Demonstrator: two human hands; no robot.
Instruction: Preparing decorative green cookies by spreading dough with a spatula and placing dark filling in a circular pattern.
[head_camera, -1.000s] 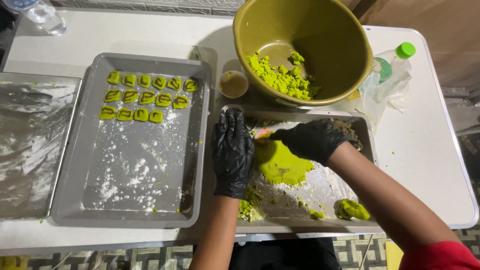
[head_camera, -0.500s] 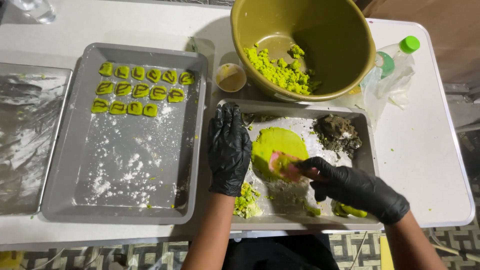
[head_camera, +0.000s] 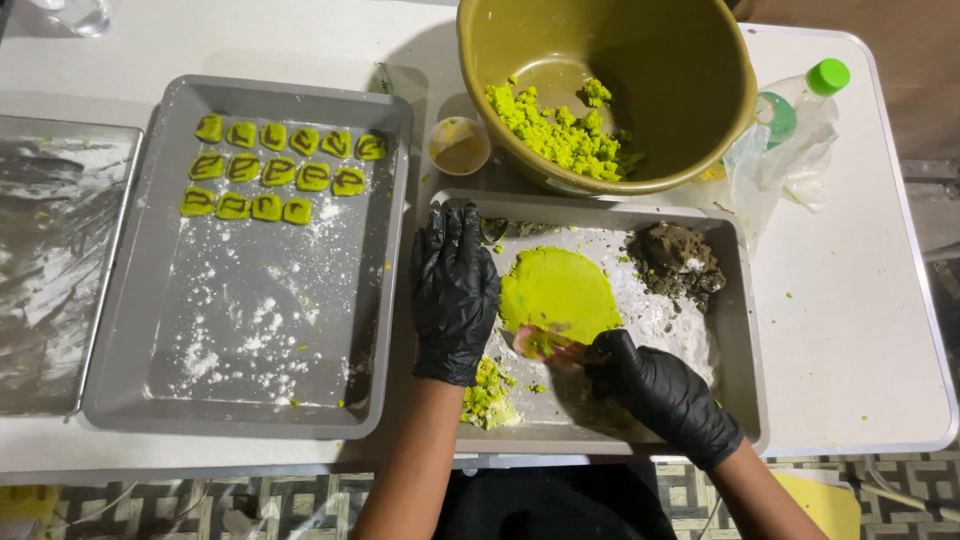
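Observation:
My left hand (head_camera: 455, 290), in a black glove, lies flat with fingers spread on the left side of a floured grey tray (head_camera: 745, 330). A flattened round of bright green dough (head_camera: 558, 290) sits in that tray just right of the hand. My right hand (head_camera: 662, 392), also black-gloved, grips a small pink tool (head_camera: 540, 344) pressed against the dough's near edge. A lump of dark brown filling (head_camera: 678, 262) lies at the tray's far right. Green dough scraps (head_camera: 487, 392) lie near the tray's front.
A second grey tray (head_camera: 250, 340) to the left holds several small green shaped pieces (head_camera: 280, 170) and loose flour. An olive bowl (head_camera: 690, 90) with green crumbs stands behind. A small cup (head_camera: 459, 146), a green-capped bottle (head_camera: 800, 100) and a foil-lined tray (head_camera: 50, 250) are also on the white table.
My right hand has drawn back from over the dough to its near edge with the pink tool. The dough lump now lies flattened into a round. My left hand stays put.

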